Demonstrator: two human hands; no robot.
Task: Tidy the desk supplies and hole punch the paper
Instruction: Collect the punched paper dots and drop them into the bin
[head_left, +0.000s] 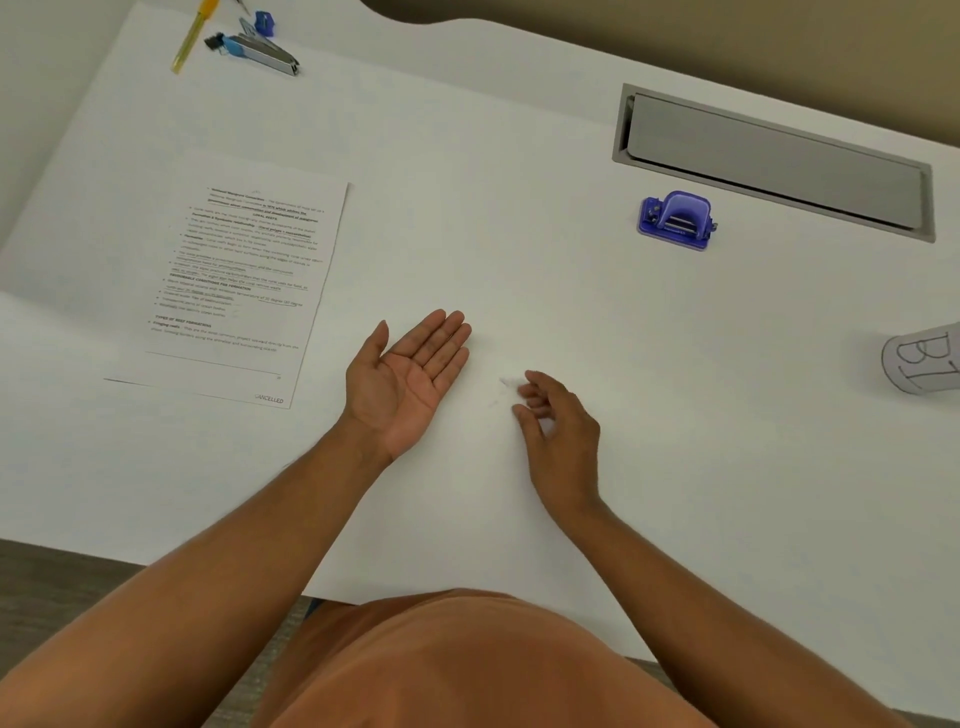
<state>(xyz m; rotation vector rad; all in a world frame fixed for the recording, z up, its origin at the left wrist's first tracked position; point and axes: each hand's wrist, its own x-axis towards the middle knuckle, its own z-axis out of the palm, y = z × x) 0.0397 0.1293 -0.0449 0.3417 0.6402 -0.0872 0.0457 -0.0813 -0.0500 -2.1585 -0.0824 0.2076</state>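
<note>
My left hand (410, 376) lies palm up at the middle of the white desk (519, 156), fingers straight and holding nothing. Just to its right my right hand (558, 431) hovers low with loosely curled fingers, thumb apart from them. A few faint pale scraps (506, 383) lie on the desk beside its fingertips. The printed sheet of paper (239, 291) lies flat at the left. The purple hole punch (675, 221) stands at the back right, well away from both hands.
At the far left corner lie a yellow pen (189, 39), a silver stapler (265, 52), a black binder clip (213, 41) and a small blue sharpener (264, 23). A grey cable hatch (774, 161) sits behind the punch. A white cup marked "B1" (922, 358) lies at the right edge.
</note>
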